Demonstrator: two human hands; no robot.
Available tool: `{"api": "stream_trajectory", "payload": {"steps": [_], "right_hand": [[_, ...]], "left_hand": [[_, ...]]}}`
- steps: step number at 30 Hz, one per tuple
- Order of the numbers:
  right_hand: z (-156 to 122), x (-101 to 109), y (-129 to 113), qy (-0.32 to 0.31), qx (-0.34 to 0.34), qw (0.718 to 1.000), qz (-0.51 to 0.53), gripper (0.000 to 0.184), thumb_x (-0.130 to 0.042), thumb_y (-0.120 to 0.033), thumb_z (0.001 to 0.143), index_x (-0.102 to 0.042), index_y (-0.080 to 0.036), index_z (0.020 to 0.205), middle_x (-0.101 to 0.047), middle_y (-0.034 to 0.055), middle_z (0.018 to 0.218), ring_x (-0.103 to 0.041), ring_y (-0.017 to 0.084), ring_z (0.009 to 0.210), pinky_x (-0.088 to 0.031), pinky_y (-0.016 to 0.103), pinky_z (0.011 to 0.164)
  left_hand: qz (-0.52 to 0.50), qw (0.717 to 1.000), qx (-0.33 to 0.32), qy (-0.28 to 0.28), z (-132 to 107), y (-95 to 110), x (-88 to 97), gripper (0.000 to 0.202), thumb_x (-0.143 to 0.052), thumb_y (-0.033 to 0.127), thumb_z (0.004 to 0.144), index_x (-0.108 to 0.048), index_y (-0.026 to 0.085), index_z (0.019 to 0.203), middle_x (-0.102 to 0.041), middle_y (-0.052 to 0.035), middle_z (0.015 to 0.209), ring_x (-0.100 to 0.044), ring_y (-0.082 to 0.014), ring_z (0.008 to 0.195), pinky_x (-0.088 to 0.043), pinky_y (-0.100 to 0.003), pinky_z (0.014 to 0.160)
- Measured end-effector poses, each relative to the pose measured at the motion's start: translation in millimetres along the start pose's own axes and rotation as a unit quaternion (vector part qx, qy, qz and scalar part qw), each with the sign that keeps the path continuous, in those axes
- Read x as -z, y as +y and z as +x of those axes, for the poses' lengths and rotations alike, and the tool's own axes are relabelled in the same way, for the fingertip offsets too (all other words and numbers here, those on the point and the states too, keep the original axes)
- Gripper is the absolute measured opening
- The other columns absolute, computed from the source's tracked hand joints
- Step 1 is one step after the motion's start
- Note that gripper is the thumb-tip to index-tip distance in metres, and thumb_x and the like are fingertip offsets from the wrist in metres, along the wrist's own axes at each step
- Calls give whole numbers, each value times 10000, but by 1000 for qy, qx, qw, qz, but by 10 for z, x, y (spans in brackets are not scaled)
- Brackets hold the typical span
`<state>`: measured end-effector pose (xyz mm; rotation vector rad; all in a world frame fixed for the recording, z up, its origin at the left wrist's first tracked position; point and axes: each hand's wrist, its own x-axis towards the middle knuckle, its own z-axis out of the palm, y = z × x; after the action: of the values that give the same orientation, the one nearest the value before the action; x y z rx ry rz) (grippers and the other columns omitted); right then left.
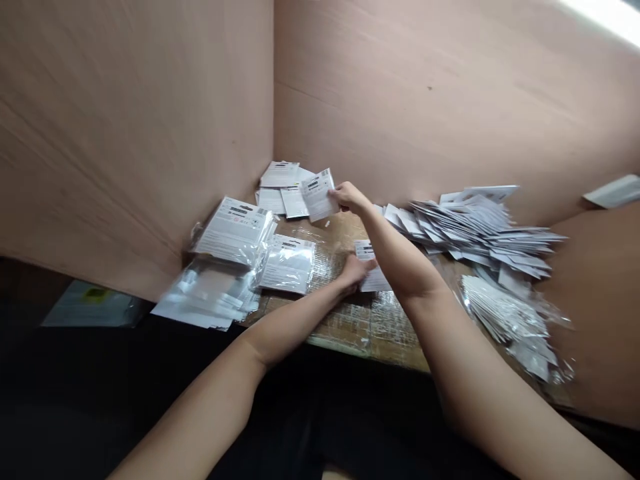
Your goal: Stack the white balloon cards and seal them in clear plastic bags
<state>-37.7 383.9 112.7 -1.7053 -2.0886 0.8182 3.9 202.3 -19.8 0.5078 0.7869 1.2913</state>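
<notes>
My right hand [349, 197] reaches to the back of the table, its fingers closed on the edge of a white printed card packet [317, 195]. That packet is tilted over a group of similar packets [280, 175] in the corner. Nearer to me, my left hand [356, 270] grips the left edge of another white printed packet [374, 279], its thumb on top. My right forearm hides part of this second packet. Left of my left hand lies a shiny packet in clear film [287, 265].
Stacked film-wrapped packets [233, 230] and clear sleeves [207, 297] lie at the left. A large fanned heap of white packets [480, 223] spreads at the right, above a bundle of white pieces in clear plastic [505, 317]. Pinkish panels [425, 100] enclose the wooden table [345, 320].
</notes>
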Motion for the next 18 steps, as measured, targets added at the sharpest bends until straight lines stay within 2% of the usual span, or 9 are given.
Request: {"api": "stream_trajectory", "payload": {"steps": [3, 5, 6, 7, 9, 10, 12, 15, 18], "right_hand": [[-590, 765, 394, 141, 51, 986, -69, 344, -530, -302, 1048, -590, -190, 728, -592, 45, 714, -558, 181, 686, -503, 324, 745], [-1193, 1017, 600, 228, 67, 951, -197, 347, -473, -290, 1083, -652, -178, 806, -673, 98, 839, -622, 220, 817, -501, 344, 828], [-1517, 1028, 677, 246, 56, 933, -256, 345, -449, -292, 1099, -691, -166, 887, -708, 135, 929, -648, 243, 878, -501, 363, 859], [-1832, 963, 737, 244, 28, 921, -303, 365, -414, -297, 1117, -719, -147, 984, -724, 173, 1022, -667, 261, 910, -501, 378, 863], [-2367, 657, 818, 179, -34, 919, -349, 419, -357, -312, 1145, -729, -117, 1151, -719, 216, 1145, -695, 273, 915, -497, 380, 831], [-2567, 461, 846, 136, -46, 924, -354, 429, -376, -358, 1153, -719, -109, 1221, -709, 229, 1202, -700, 283, 936, -497, 387, 834], [-2827, 109, 901, 109, -31, 931, -346, 457, -397, -396, 1159, -667, -89, 1363, -680, 253, 1301, -676, 321, 1057, -492, 421, 899], [-2995, -88, 1058, 154, 17, 942, -298, 404, -405, -297, 1148, -651, -115, 1412, -669, 239, 1305, -596, 354, 1208, -444, 488, 1025], [-3103, 82, 1380, 279, 16, 947, -159, 365, -582, -360, 1082, -665, -170, 1382, -628, 216, 1373, -534, 388, 1334, -418, 560, 1120]], "left_hand": [[5, 1000, -15, -1, 27, -50, -23, 611, -1080, 447, 551, -834, 121, 1006, -849, -204, 1163, -819, -347, 1011, -642, -522, 1010], [13, 999, -28, 19, 57, -74, -21, 623, -1073, 496, 557, -832, 117, 988, -848, -205, 1167, -820, -342, 998, -658, -497, 959], [23, 999, -36, 24, 70, -87, -22, 634, -1069, 525, 562, -831, 119, 985, -850, -202, 1159, -821, -338, 993, -664, -476, 932], [38, 998, -49, 26, 78, -100, -26, 653, -1063, 561, 568, -830, 122, 992, -852, -195, 1148, -822, -331, 993, -666, -450, 914], [67, 994, -83, 32, 74, -123, -42, 721, -1026, 674, 590, -823, 131, 1019, -857, -179, 1122, -824, -312, 988, -661, -397, 888], [73, 992, -94, 26, 60, -129, -54, 770, -973, 760, 621, -817, 132, 1037, -857, -177, 1111, -826, -305, 984, -658, -380, 879], [65, 993, -101, -8, 9, -116, -80, 881, -814, 923, 691, -803, 128, 1072, -854, -186, 1104, -828, -300, 978, -654, -371, 874], [92, 987, -113, -71, -122, -14, -116, 898, -847, 901, 677, -782, 118, 1111, -846, -197, 1129, -826, -299, 986, -647, -372, 899], [183, 965, -167, -90, -299, 131, -130, 789, -1006, 689, 637, -766, 124, 1133, -837, -182, 1164, -811, -289, 1016, -635, -370, 935]]}}
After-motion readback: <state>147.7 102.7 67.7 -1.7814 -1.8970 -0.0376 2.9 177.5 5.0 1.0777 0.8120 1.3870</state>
